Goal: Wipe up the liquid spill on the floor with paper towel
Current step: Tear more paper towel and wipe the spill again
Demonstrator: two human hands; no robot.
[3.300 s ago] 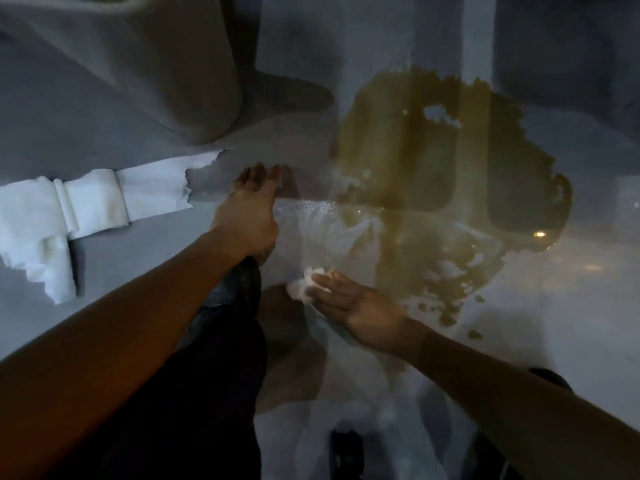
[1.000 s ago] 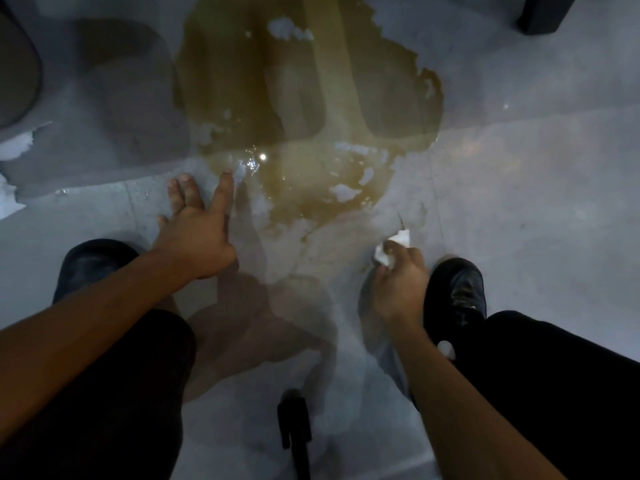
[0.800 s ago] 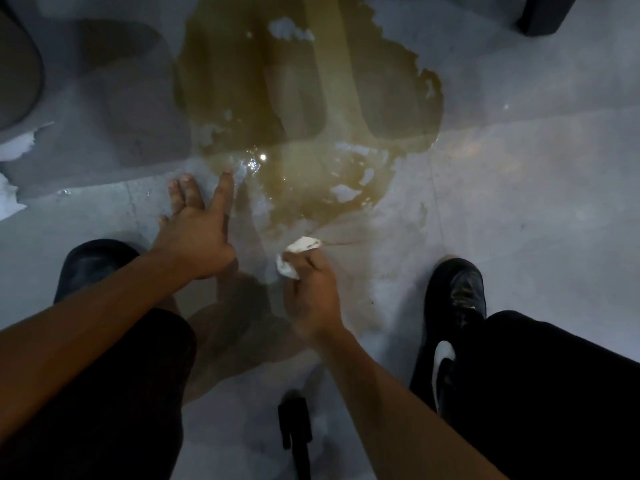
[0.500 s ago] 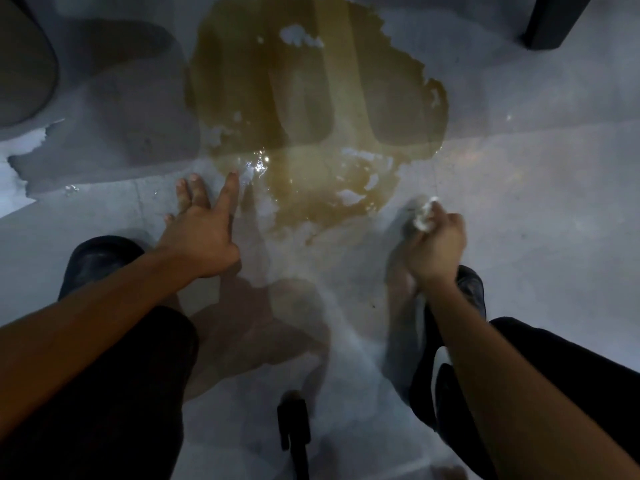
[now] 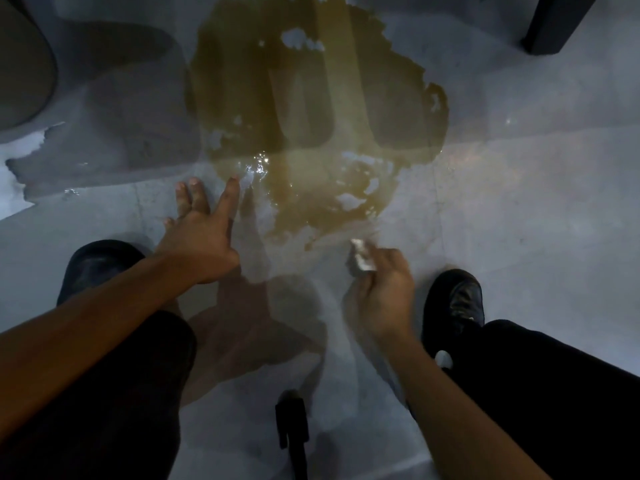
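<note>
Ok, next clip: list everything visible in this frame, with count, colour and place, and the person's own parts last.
liquid spill: one, yellow-brown, on the floor top centre.
paper towel wad: one, whitish, pinched in the right hand just below the spill's near edge.
loose paper towel: one torn piece, white, far left edge.
floor: grey, glossy tiles.
dark furniture leg: one, black, top right.
dark strap-like object: one, black, bottom centre; cannot identify.
shoes: two, black, left and right.
left hand: flat on the floor, fingers spread, beside the spill.
right hand: fingers curled on the wad.
</note>
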